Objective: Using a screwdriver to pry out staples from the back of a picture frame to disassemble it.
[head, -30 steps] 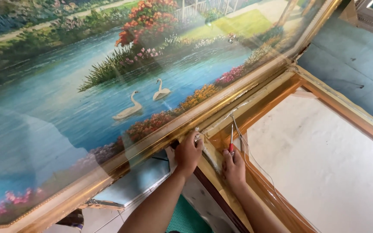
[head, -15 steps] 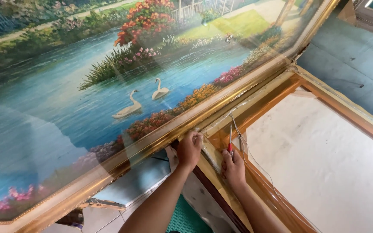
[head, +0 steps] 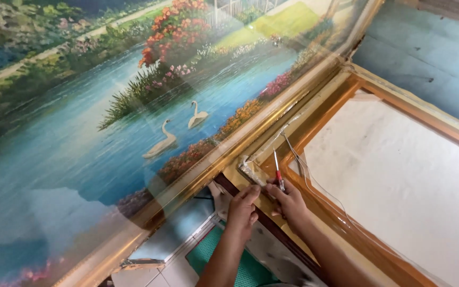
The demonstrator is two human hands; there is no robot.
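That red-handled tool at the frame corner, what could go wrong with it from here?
1. The right hand holds the thin tool with its tip at the frame corner; a slip could gouge the golden wood.
2. The left hand presses right beside the tip, so a slip could jab its fingers.
3. Loose clear film trails along the frame edge and may snag or tear.

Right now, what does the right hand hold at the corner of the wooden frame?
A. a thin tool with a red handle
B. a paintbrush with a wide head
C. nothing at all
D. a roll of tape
A: the right hand grips a thin red-handled tool, its metal tip pointing up along the corner of the wooden frame.
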